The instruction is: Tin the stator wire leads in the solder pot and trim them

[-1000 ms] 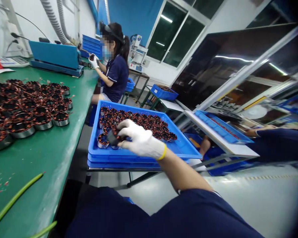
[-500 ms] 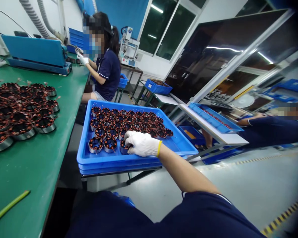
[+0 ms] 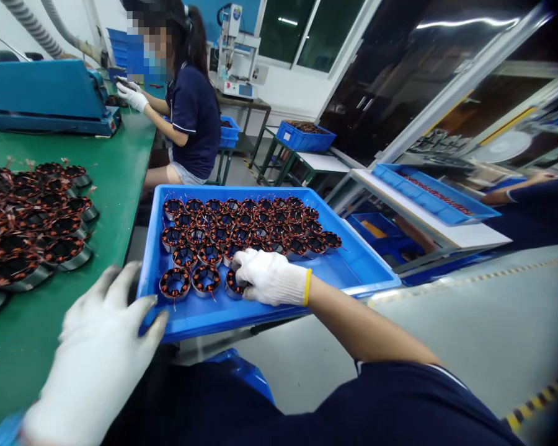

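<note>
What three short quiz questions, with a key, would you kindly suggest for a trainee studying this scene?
1. True or false: the left grip is bare.

2. Multiple choice: what is the right grip touching?
(a) the window
(b) a ring-shaped part in the blue tray
(c) the floor

3. Fill in the blank: to the left of the tray, more rings stand on a table whose top is ____ in colour.

Key:
1. False; it is gloved in white.
2. b
3. green
</note>
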A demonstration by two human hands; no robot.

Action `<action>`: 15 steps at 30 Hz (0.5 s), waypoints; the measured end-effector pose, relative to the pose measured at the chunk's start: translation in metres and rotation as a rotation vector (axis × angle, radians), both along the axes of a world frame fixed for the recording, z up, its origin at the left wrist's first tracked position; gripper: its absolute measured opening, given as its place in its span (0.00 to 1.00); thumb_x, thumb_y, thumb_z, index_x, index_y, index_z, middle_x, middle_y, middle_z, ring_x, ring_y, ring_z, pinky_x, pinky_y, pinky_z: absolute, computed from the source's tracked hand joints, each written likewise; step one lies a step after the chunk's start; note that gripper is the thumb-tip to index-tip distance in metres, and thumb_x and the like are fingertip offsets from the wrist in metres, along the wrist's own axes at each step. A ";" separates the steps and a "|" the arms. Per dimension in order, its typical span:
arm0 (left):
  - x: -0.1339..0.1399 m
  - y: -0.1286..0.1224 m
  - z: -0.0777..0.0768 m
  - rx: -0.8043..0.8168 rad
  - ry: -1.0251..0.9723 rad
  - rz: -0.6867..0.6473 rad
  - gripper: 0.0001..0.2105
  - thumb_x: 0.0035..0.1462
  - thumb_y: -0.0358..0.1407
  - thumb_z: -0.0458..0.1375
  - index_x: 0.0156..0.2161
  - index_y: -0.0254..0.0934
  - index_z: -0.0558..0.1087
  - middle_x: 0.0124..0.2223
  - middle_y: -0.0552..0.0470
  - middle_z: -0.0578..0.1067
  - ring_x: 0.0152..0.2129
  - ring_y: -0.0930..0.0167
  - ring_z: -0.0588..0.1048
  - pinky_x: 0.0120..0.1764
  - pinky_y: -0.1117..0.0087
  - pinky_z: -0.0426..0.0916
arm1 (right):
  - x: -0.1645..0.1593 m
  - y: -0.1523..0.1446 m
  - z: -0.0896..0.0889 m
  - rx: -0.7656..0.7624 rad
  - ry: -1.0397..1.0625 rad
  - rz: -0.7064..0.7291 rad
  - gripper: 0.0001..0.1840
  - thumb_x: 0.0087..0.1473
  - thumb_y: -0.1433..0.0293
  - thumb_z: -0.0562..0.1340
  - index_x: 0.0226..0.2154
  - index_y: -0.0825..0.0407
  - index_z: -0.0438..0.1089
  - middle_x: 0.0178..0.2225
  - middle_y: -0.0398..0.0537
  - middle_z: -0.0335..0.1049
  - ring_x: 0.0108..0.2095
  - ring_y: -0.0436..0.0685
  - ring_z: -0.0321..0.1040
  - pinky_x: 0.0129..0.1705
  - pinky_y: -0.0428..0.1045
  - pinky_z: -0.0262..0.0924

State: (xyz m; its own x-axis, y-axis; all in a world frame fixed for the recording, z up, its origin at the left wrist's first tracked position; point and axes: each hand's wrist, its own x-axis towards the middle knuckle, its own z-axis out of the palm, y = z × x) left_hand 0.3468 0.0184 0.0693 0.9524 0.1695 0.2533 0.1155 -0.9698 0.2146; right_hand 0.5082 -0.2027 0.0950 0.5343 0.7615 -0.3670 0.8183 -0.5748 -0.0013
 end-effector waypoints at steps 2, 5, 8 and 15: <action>0.028 -0.003 -0.006 0.165 0.045 -0.043 0.12 0.53 0.41 0.61 0.29 0.35 0.83 0.61 0.30 0.69 0.60 0.37 0.62 0.55 0.39 0.63 | 0.002 0.000 0.003 -0.033 0.010 0.003 0.13 0.55 0.61 0.64 0.40 0.49 0.77 0.52 0.52 0.66 0.48 0.64 0.69 0.36 0.51 0.65; 0.056 -0.005 -0.011 0.313 0.075 -0.074 0.13 0.49 0.44 0.62 0.25 0.37 0.82 0.59 0.30 0.71 0.59 0.36 0.63 0.55 0.40 0.61 | 0.007 0.001 0.009 -0.096 0.035 0.013 0.14 0.55 0.61 0.64 0.40 0.51 0.77 0.50 0.54 0.67 0.46 0.65 0.69 0.34 0.50 0.65; 0.066 -0.003 -0.008 0.398 0.099 -0.105 0.12 0.49 0.43 0.61 0.26 0.37 0.82 0.58 0.30 0.72 0.59 0.37 0.63 0.56 0.39 0.60 | 0.013 0.003 0.012 -0.134 0.043 0.057 0.15 0.54 0.61 0.65 0.39 0.54 0.76 0.49 0.55 0.67 0.44 0.65 0.69 0.30 0.49 0.64; 0.067 0.002 -0.002 0.461 0.156 0.025 0.16 0.54 0.46 0.59 0.33 0.34 0.79 0.59 0.29 0.71 0.57 0.38 0.66 0.53 0.42 0.64 | 0.024 -0.002 0.005 -0.097 0.136 0.177 0.14 0.52 0.62 0.67 0.39 0.53 0.75 0.46 0.54 0.67 0.44 0.63 0.67 0.29 0.49 0.61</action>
State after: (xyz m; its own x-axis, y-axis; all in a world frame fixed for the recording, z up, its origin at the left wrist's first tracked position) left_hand 0.4142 0.0199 0.0675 0.9821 0.0960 0.1622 0.1362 -0.9564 -0.2584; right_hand 0.5321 -0.2051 0.0998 0.3367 0.7964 -0.5024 0.9022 -0.4255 -0.0699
